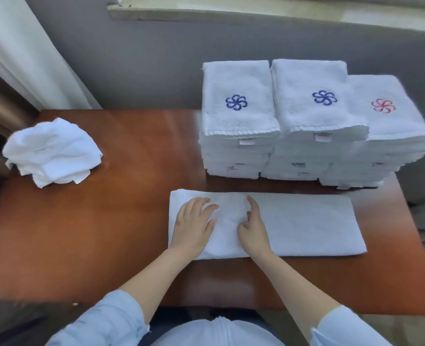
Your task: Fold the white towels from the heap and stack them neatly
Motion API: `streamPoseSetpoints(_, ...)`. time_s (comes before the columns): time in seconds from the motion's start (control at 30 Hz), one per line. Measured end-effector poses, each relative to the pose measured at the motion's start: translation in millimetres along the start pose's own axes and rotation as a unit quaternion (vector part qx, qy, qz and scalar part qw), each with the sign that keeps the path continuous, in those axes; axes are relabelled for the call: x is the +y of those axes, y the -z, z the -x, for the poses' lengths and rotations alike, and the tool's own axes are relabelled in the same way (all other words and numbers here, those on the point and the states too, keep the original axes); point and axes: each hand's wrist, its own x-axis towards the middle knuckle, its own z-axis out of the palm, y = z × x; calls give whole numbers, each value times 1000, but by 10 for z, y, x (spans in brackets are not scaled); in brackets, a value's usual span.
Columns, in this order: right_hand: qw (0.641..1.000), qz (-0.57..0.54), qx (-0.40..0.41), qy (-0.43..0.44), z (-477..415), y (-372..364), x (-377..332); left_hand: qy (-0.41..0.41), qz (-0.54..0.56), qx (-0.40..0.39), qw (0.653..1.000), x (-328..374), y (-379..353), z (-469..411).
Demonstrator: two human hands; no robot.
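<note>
The towel [306, 223] lies flat along the table's [106, 221] front edge, long axis left to right, its free half extending right of both grips. The left grip [194, 226] presses flat with fingers spread; the right grip [253, 228], nearer the free half, rests at mid-length with forefinger straight, and whether it pinches cloth cannot be told. The stacks [313, 116] stand just behind the towel; the heap [51, 151] sits near the left edge

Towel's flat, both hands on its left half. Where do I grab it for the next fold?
Probably grip the towel at its free right end, by both corners, coming from the right: that half lies flat and bare, while the left hand and right hand rest on the other half.
</note>
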Motion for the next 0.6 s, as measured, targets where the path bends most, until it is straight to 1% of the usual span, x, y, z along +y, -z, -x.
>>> streamPoseSetpoints(0.07,1000,26,-1,11,-5,75,56,8,-83,-78,993,-4,-76,-19)
streamPoseSetpoints(0.1,998,57,1,23,-5,108,83,10,-116,-113,987,-21,-123,-24)
streamPoseSetpoints(0.17,986,153,8,71,-3,170,138,11,-146,-155,977,-52,-199,-34)
streamPoseSetpoints(0.23,964,226,15,140,-10,220,194,6,-151,-173,973,-79,-243,-43)
streamPoseSetpoints(0.3,945,273,-24,179,-31,244,266,4,-149,-182,972,-104,-266,-48)
streamPoseSetpoints(0.37,921,336,-87,177,-38,233,326,5,-145,-187,972,-121,-276,-50)
streamPoseSetpoints(0.4,908,366,-104,176,-41,223,353,5,-144,-190,971,-122,-281,-50)
streamPoseSetpoints(0.47,894,397,-109,175,-47,200,371,4,-146,-196,970,-130,-289,-50)
streamPoseSetpoints(0.6,894,408,-96,158,-70,117,285,-5,-127,-210,970,-194,-236,-45)
